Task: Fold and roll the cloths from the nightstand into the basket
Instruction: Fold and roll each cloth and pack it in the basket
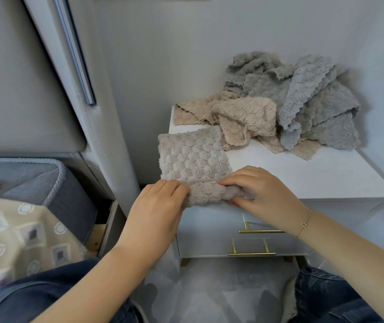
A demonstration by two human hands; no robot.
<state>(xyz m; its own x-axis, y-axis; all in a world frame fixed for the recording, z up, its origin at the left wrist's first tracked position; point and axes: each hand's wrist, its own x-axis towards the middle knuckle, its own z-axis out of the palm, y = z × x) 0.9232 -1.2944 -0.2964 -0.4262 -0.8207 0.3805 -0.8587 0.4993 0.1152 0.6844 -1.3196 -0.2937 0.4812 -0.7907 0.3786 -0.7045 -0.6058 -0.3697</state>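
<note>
1. Right now a pale grey-beige cloth [193, 159] lies on the front left corner of the white nightstand [314, 178]. It is a folded strip, and its near end is curled up into a small roll at the front edge.
2. The left hand [160, 201] pinches the left end of the roll. Its grip is closed on the cloth, fingers on top.
3. The right hand [263, 190] holds the right end of the roll. Its grip is closed on the cloth too, with the fingertips pressed on top and the thumb under the front.
4. A thin gold bracelet [305, 222] sits on the right wrist.
5. A messy pile of cloths [286, 106] sits at the back of the nightstand, against the wall. Some are beige and some are grey-blue. A beige one at the front of the pile touches the far end of the folded strip.
6. Two gold drawer handles [253, 254] show on the front of the nightstand, below the hands.
7. A bed with a patterned beige cover [18, 231] is on the left.
8. The basket cannot be seen.
</note>
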